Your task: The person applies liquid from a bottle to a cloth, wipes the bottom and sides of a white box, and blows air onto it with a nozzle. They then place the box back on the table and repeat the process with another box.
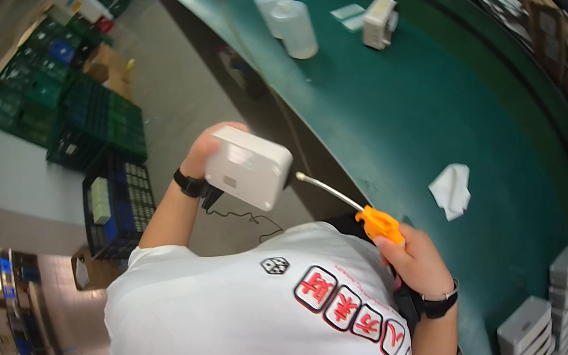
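Observation:
My left hand (pixel 203 156) is closed around one end of a white plastic box-shaped housing (pixel 248 166), which is held up off the bench, over the floor side. Its broad flat face shows a small grey label, and a dark part sits at the end nearest the nozzle. An orange air blow gun (pixel 379 224) with a thin, bent metal nozzle is gripped in my right hand (pixel 423 263). The nozzle tip points at the housing's right end, with a small gap between them. My left fingers are partly hidden behind the housing.
On the green workbench (pixel 398 114) lies a crumpled white cloth (pixel 451 190). Farther back stand translucent squeeze bottles (pixel 296 29) and a white device (pixel 378 23). Stacked white housings (pixel 526 338) rise at the right. Green crates (pixel 85 120) are piled on the floor at left.

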The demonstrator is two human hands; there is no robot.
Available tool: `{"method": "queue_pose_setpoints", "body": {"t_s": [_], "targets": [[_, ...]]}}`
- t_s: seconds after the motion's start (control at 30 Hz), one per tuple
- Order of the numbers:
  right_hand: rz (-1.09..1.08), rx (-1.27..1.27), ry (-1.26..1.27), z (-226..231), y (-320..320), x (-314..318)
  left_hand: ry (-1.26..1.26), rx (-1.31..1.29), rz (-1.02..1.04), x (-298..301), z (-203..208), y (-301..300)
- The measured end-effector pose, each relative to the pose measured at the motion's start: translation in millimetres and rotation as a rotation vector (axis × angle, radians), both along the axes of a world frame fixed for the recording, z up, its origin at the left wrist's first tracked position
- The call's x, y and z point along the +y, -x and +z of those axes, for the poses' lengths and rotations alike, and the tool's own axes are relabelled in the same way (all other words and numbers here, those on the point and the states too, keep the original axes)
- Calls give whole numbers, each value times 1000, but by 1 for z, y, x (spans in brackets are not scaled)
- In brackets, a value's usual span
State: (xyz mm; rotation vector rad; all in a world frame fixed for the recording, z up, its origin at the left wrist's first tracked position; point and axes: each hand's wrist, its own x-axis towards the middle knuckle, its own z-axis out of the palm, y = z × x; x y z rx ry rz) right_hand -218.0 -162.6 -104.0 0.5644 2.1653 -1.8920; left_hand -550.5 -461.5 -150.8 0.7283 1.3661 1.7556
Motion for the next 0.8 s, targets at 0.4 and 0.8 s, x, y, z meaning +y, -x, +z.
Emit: {"method": "queue_pose_setpoints", "body": {"t_s": [0.4,0.8], "targets": [[-666,563,284,-39,-99,10,-429,-1560,-331,179,-3,-92],[-1323,1076,220,-109,-209,-6,59,-1684,-605,410,4,-285]]}}
